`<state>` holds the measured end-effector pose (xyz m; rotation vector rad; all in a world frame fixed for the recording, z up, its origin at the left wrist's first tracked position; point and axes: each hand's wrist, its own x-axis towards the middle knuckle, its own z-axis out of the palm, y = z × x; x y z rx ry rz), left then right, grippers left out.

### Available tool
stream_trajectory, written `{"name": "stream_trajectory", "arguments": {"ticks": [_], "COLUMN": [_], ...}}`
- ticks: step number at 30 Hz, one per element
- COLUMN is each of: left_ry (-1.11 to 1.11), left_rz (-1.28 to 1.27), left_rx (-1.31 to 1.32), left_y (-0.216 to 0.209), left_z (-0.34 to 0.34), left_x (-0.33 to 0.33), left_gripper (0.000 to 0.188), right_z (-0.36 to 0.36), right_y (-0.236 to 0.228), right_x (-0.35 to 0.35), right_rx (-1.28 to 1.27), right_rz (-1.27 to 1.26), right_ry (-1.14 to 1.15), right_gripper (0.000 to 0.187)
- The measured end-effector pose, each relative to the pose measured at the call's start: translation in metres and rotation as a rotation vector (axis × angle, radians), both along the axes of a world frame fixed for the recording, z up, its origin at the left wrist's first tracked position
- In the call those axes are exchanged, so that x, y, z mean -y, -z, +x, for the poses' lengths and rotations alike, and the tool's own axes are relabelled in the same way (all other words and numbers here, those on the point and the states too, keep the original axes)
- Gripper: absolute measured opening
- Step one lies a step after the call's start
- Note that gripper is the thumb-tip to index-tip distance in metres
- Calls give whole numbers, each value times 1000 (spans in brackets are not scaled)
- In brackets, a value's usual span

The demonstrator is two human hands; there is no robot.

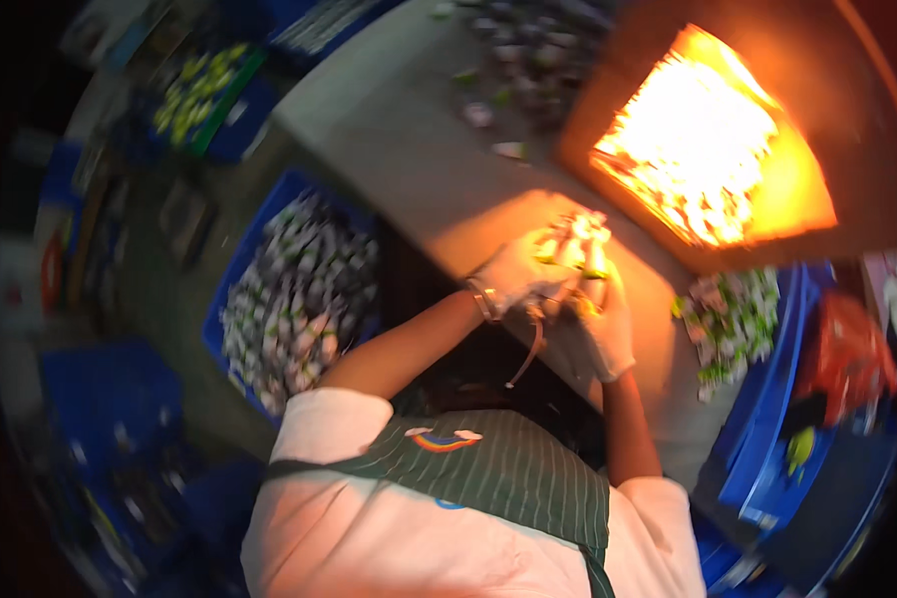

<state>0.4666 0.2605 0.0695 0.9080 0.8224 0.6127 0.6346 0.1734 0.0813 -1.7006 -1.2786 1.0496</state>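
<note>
Both my hands wear pale gloves and meet over the edge of the grey table (pixel 448 199). Between them they hold a small cluster of pale-and-green pieces (pixel 590 251), too blurred and glaring to tell their kind. My left hand (pixel 516 277) closes round the cluster from the left, a bracelet at its wrist. On the other side, my right hand (pixel 608 324) grips it from below, with some fingers hidden behind the pieces. A thin cord (pixel 536 354) hangs below the left hand.
Beyond my hands, a brown box (pixel 608 130) has a glaringly lit inside full of pieces. Similar pieces lie in a far pile (pixel 538 50), a right-hand pile (pixel 733 324) and a blue crate (pixel 214 324) at left. A red plastic bag (pixel 847 354) lies at far right.
</note>
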Motion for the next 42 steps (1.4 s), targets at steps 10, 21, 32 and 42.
{"name": "stream_trajectory", "arguments": {"ticks": [10,21,32,42], "left_ry": [-353,-816,-525,-528], "left_rz": [5,35,243,1186], "left_rx": [84,-173,-1821,-884], "left_y": [-50,-12,54,-47], "left_z": [-178,-418,-449,-185], "left_x": [44,117,98,-51], "left_gripper": [64,70,76,29], "right_z": [-150,-404,-316,-140], "right_y": [-43,17,21,-33], "right_x": [-26,-56,-64,-49], "right_rx": [82,-125,244,120], "right_rz": [127,86,331,207], "right_ry": [-391,-982,-1148,-547], "right_gripper": [62,55,38,30]}}
